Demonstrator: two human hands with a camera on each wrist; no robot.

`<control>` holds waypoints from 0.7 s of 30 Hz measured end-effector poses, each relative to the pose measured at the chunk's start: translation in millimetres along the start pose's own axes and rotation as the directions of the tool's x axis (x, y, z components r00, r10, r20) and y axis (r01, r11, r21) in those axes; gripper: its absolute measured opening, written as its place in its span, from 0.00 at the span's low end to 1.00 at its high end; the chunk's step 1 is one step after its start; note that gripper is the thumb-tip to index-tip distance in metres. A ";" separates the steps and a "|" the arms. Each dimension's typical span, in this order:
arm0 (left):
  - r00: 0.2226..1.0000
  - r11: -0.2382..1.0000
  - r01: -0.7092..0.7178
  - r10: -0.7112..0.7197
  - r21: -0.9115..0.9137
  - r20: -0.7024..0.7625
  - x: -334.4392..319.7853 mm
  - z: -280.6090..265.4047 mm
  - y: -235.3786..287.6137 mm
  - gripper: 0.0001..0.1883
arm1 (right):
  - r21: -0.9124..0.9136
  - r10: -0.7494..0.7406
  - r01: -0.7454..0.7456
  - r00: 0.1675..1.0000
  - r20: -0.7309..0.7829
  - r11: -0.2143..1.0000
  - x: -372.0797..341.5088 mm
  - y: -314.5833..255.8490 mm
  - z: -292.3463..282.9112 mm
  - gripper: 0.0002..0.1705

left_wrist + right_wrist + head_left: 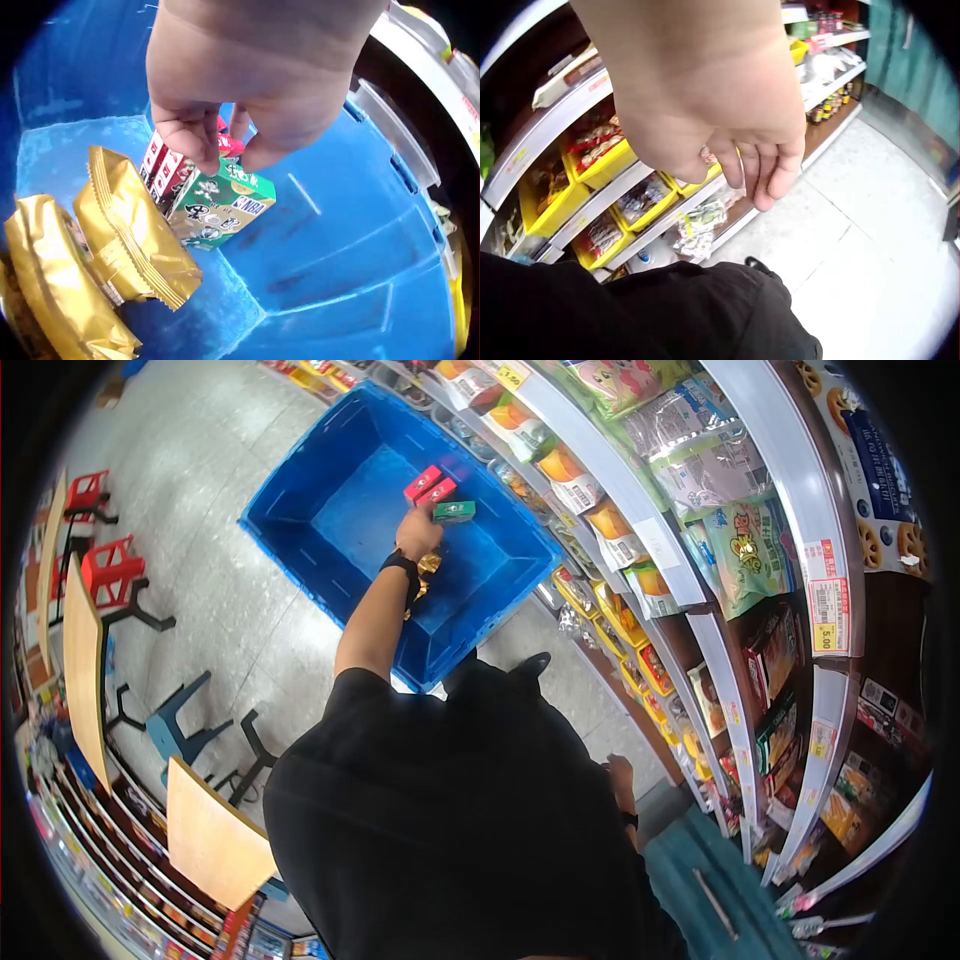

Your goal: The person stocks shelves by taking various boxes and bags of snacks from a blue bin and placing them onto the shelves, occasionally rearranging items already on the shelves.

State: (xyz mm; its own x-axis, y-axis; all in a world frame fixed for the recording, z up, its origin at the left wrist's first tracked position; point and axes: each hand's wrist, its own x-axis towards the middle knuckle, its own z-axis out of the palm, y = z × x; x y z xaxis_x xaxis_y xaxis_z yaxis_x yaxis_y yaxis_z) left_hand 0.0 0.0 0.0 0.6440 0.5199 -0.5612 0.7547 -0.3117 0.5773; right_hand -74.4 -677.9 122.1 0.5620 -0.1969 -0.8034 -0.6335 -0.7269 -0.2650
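My left hand (419,534) reaches down into a blue plastic crate (300,575). In the left wrist view its thumb and fingers pinch the top edge of a small green NBA-printed box (225,206). Red boxes (428,484) stand right beside the green one, partly hidden behind the fingers in the left wrist view. Gold foil packets (135,225) lie nearer the wrist in the crate. At my side my right hand (712,127) hangs with loosely bent fingers and holds nothing, near the lower snack shelves.
Shop shelves (660,560) with bagged snacks run along the right, with yellow bins (604,165) low down. To the left are wooden tables (215,840), red stools (112,568) and a blue-grey stool (185,725) on the tiled floor. A teal cover (710,880) is at the lower right.
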 end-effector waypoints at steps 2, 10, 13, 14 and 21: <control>0.985 0.971 -0.128 0.148 0.203 -0.087 -18.1 25.0 18.9 0.28 | 0.017 0.155 -0.154 0.985 -0.080 0.988 -45.9 27.2 -23.3 0.19; 0.985 0.896 -0.165 0.171 0.411 0.023 46.1 13.9 5.3 0.18 | -0.088 -0.392 0.390 0.920 -0.009 0.917 -46.7 -6.1 73.7 0.21; 0.959 0.846 -0.273 0.274 0.459 0.067 15.3 3.5 25.5 0.32 | -0.204 -0.216 0.204 0.976 -0.034 0.957 -7.2 3.5 103.3 0.24; 0.951 0.838 -0.295 0.305 0.458 0.054 9.7 3.6 27.9 0.31 | -0.223 -0.159 0.149 0.987 -0.032 0.964 -25.4 -35.3 99.8 0.24; 0.682 0.785 -0.537 0.619 0.309 -0.389 -26.1 -5.9 37.2 0.23 | -0.246 -0.239 0.224 0.971 -0.031 0.943 -30.7 -107.4 65.6 0.27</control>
State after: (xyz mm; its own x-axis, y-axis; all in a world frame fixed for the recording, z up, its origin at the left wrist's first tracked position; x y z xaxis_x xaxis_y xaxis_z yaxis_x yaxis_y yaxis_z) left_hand 10.5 -20.4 39.7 0.8580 0.4709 0.2051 0.2856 -0.7693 0.5715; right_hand -58.5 -550.7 140.3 0.7132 -0.0379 -0.6999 -0.3405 -0.8915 -0.2987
